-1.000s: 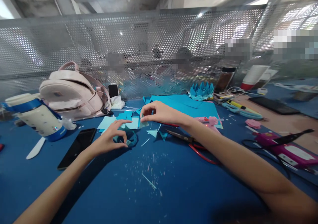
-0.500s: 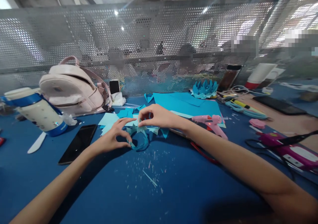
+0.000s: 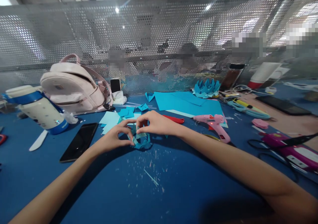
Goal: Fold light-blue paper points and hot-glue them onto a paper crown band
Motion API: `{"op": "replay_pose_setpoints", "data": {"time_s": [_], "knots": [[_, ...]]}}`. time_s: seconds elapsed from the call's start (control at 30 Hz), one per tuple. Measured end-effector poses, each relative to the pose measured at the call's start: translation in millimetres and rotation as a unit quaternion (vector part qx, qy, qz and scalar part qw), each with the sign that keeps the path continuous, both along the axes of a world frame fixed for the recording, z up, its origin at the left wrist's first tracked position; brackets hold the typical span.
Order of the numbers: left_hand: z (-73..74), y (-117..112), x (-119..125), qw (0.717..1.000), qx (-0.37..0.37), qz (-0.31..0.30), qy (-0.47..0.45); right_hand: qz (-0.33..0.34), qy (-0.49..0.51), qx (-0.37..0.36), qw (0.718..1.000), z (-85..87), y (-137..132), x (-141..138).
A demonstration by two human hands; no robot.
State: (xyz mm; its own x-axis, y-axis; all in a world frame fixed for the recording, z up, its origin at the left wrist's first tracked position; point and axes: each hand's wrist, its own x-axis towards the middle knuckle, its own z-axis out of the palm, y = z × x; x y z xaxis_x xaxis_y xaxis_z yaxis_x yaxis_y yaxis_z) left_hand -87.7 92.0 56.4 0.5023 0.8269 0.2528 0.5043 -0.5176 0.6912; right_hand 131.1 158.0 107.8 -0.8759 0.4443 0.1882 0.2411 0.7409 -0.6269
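Note:
A small ring of blue paper (image 3: 147, 142) stands on the blue table in front of me, with pointed folds round its edge. Its left side is pinched between thumb and fingers of my left hand (image 3: 116, 137). My right hand (image 3: 156, 123) reaches over the ring from the right, thumb and forefinger closed on a pale blue folded paper piece (image 3: 141, 135) at the ring's far side. Fingers partly hide that contact. Behind my hands lie folded blue paper pieces (image 3: 127, 111) and pale blue sheets (image 3: 109, 118).
To the right are a pink glue gun (image 3: 215, 122), a red-handled tool (image 3: 175, 119) and a magenta power strip (image 3: 289, 149). A blue paper crown shape (image 3: 206, 88) stands beyond blue sheets (image 3: 182, 99). Leftward are a phone (image 3: 79, 142), white knife (image 3: 38, 140), bottle (image 3: 37, 108) and backpack (image 3: 72, 88).
My right hand has lowered slightly, bringing the pale paper piece against the ring. The ring has turned or tilted in my left hand. The red-handled tool now shows behind my right hand.

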Motion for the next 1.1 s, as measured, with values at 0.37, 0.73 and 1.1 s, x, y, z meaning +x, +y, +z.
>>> {"op": "replay_pose_setpoints", "data": {"time_s": [0.37, 0.73, 1.1], "knots": [[3.3, 0, 0, 1.000, -0.011, 0.016, -0.015, 0.004, 0.002, -0.069, 0.998, -9.7, 6, -1], [4.9, -1, 3, 0.999, -0.020, 0.031, -0.019, 0.010, 0.009, -0.129, 0.992, -13.3, 8, -1], [3.7, 1, 3, 0.998, -0.034, 0.030, -0.037, 0.018, 0.007, -0.166, 0.986, -14.3, 11, -1]]}}
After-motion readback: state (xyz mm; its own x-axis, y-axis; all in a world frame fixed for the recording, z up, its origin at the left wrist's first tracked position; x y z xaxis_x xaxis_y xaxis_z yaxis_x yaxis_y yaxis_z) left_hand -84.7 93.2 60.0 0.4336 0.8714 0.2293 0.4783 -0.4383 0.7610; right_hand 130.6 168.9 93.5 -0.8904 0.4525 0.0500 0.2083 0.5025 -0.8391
